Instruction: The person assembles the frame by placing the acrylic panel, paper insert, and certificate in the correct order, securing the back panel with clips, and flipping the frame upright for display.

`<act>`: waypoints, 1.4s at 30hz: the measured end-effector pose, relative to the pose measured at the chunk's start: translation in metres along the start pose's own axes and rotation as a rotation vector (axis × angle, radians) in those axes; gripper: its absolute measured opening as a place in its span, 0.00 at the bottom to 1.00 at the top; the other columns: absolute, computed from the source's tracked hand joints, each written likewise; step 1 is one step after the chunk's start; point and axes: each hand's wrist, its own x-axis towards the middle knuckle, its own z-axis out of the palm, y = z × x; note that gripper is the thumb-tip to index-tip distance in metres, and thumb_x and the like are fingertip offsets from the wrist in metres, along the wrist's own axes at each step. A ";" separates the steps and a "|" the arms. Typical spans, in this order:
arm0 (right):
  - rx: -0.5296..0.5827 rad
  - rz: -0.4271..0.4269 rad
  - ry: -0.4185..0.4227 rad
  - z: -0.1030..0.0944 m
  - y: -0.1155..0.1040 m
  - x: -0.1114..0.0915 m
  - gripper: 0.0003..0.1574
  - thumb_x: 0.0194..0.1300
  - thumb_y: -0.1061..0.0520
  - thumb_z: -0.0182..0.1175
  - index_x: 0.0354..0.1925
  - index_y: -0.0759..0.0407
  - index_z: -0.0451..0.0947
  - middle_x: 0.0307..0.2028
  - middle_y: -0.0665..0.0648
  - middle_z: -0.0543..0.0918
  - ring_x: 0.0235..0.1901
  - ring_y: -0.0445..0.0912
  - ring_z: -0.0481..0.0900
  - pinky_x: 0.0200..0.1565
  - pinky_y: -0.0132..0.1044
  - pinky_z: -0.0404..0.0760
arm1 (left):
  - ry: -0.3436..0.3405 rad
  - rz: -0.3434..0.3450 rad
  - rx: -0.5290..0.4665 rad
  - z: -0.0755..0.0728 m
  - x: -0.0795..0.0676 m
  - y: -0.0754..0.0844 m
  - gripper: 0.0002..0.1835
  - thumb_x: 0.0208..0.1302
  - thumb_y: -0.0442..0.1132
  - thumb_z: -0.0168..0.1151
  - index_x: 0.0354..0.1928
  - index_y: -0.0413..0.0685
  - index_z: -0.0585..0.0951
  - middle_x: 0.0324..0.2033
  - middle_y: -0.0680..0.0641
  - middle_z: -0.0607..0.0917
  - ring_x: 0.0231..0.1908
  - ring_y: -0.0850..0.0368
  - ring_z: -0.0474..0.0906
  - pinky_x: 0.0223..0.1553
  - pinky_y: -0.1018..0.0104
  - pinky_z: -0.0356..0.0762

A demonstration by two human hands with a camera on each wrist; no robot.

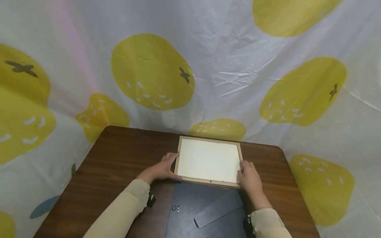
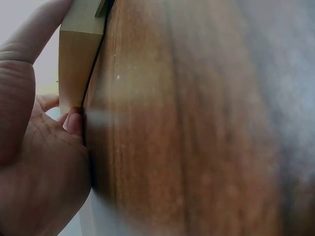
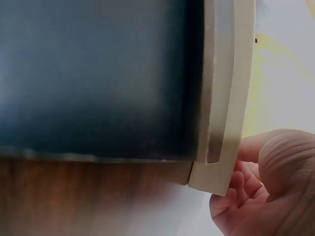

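A light wooden picture frame [image 1: 210, 181] with a white sheet [image 1: 209, 160] inside lies near the far edge of the table. At its left side, my left hand [image 1: 162, 168] holds the frame, fingers along the edge and thumb at the near corner. My right hand [image 1: 250, 178] grips the right side near the near corner, its fingers curled at the edge. In the right wrist view the frame's corner [image 3: 211, 179] meets that hand [image 3: 275, 182]. The left wrist view has the thumb of my left hand [image 2: 44, 162] against the frame's wooden side [image 2: 76, 64].
A dark backing board [image 1: 184, 221] with a flat strut [image 1: 218, 210] lies on the brown table [image 1: 128, 148], just nearer than the frame. Behind and beside the table hangs a white curtain [image 1: 226, 49] printed with yellow fruit.
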 end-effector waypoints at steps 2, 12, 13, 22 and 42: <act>0.000 -0.009 -0.009 0.001 0.000 -0.001 0.24 0.76 0.62 0.62 0.66 0.68 0.80 0.43 0.63 0.76 0.35 0.53 0.76 0.37 0.45 0.75 | -0.001 0.003 0.000 -0.001 0.000 0.001 0.70 0.53 0.61 0.87 0.89 0.55 0.52 0.81 0.39 0.59 0.79 0.39 0.58 0.78 0.34 0.63; 0.045 -0.055 -0.073 -0.001 0.006 -0.003 0.25 0.76 0.59 0.62 0.68 0.65 0.82 0.44 0.64 0.71 0.34 0.51 0.73 0.37 0.41 0.73 | -0.013 -0.001 -0.016 -0.001 -0.001 0.002 0.71 0.54 0.61 0.87 0.90 0.53 0.50 0.82 0.38 0.57 0.80 0.38 0.55 0.80 0.35 0.61; 0.052 -0.055 -0.086 -0.001 0.007 -0.003 0.26 0.77 0.58 0.62 0.69 0.64 0.81 0.45 0.64 0.70 0.35 0.52 0.73 0.37 0.41 0.73 | -0.013 -0.001 -0.017 -0.001 -0.001 0.002 0.71 0.54 0.61 0.87 0.90 0.53 0.50 0.82 0.38 0.56 0.80 0.38 0.55 0.80 0.35 0.61; 0.128 -0.046 -0.229 -0.007 0.028 -0.004 0.33 0.80 0.50 0.65 0.77 0.51 0.72 0.47 0.64 0.76 0.43 0.53 0.72 0.43 0.46 0.74 | -0.011 -0.014 -0.030 -0.001 -0.004 0.003 0.71 0.53 0.60 0.87 0.89 0.52 0.50 0.83 0.39 0.56 0.82 0.38 0.54 0.80 0.34 0.61; 0.183 -0.026 -0.208 -0.024 0.033 -0.044 0.45 0.81 0.51 0.65 0.85 0.54 0.58 0.50 0.64 0.73 0.45 0.50 0.71 0.42 0.41 0.74 | -0.016 -0.010 0.008 0.001 0.003 0.001 0.72 0.53 0.63 0.86 0.90 0.54 0.48 0.83 0.39 0.56 0.80 0.39 0.55 0.79 0.35 0.63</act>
